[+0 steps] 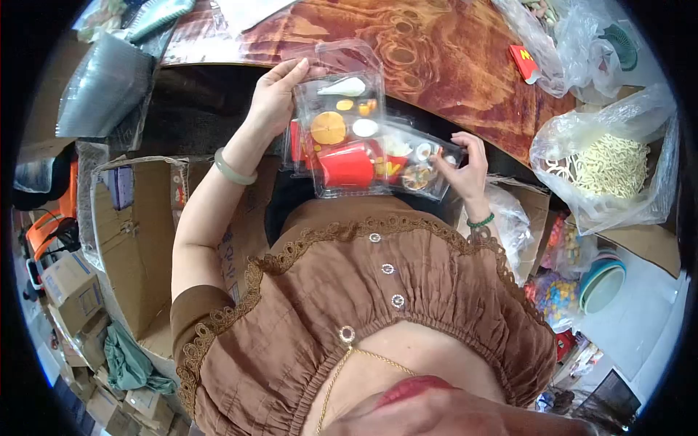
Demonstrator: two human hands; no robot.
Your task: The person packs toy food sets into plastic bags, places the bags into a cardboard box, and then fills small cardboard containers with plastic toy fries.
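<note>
My left hand [280, 91] grips the upper left edge of a clear plastic blister pack [342, 134], thumb on top. Through its plastic show a red fries box [347, 166], a round orange slice [328, 128], a white oval piece and small yellow pieces, all toy-like. A second clear pack [418, 163] lies partly behind it, slanting to the right, with small round pieces inside. My right hand [469, 171] is closed at that pack's right end, thumb and fingers near its edge. Another red piece shows at the left, behind the first pack.
A glossy brown wooden table [436, 51] lies ahead. Nested clear plastic trays [105, 87] stand at the left. An open bag of cream-coloured fry-like pieces [611, 167] is at the right, near a red fries box [523, 63]. An open cardboard box [138, 254] stands beside my left arm.
</note>
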